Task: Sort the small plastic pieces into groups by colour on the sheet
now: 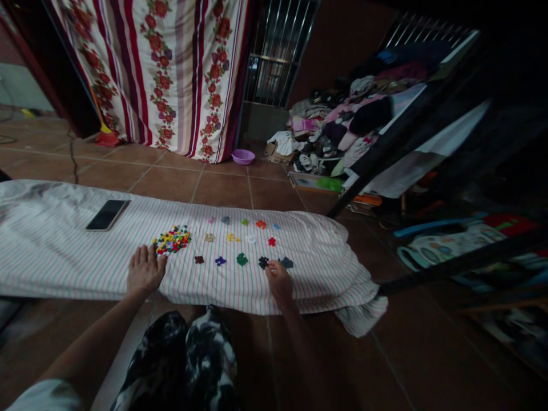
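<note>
My left hand (145,269) lies flat on the striped cloth (107,268), fingers spread, just below a mixed heap of small colourful pieces (172,240). At the right, my right hand (279,281) has thumb and fingers pinched together at the edge of a small black pile (263,262). Whatever is between those fingertips is too small to make out. Close by the fingers sits a dark grey-blue pile (286,262). Leftward in the same row are a dark green pile (242,260), a dark blue pile (220,261) and a brown pile (199,260).
Farther back on the cloth are several more colour-sorted piles, including orange (261,224), red (272,242) and yellow (232,238). A phone (108,215) rests at the left. Beyond stand a floral curtain (180,80), a purple basin (243,157) and heaped clothes (334,123).
</note>
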{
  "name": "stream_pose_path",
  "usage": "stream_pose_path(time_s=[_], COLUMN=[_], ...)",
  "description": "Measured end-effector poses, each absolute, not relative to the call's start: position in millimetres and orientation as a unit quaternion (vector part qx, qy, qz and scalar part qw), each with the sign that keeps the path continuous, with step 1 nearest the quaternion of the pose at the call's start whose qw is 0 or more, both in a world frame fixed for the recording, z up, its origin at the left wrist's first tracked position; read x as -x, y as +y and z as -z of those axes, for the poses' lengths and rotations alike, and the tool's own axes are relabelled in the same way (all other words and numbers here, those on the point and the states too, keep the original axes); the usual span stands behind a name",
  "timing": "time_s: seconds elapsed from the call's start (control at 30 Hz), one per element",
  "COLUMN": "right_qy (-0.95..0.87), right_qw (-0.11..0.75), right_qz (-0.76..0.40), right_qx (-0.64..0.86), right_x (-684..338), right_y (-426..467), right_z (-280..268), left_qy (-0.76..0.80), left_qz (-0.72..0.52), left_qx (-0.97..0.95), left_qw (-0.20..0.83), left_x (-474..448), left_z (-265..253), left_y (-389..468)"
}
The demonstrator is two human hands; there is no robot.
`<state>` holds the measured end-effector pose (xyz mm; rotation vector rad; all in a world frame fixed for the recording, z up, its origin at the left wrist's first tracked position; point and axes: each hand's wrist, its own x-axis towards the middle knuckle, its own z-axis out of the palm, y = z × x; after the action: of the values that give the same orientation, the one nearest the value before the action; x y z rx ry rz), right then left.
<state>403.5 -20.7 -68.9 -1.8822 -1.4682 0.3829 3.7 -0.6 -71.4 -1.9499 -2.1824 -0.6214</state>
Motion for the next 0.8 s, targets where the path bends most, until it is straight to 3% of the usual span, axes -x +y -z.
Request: stream_pose_path(time_s=[0.3,0.8], right_qy=[-0.597,-0.534], right_qw=[0.357,0.364], right_qz=[-0.1,-0.17], right_qx=[0.712,0.744], right_x=[-407.2,-412.2], right_y=[-25.0,-22.6], right_z=[76.1,75.7], left_qy=[-0.713,-0.74], left_qz=[0.227,0.219], left_qx=[0.659,0.633], left_qw=[0.075,0.058], left_x=[-3.6,-0.9], left_z=[69.9,79.1], left_y=[-1.9,3.6])
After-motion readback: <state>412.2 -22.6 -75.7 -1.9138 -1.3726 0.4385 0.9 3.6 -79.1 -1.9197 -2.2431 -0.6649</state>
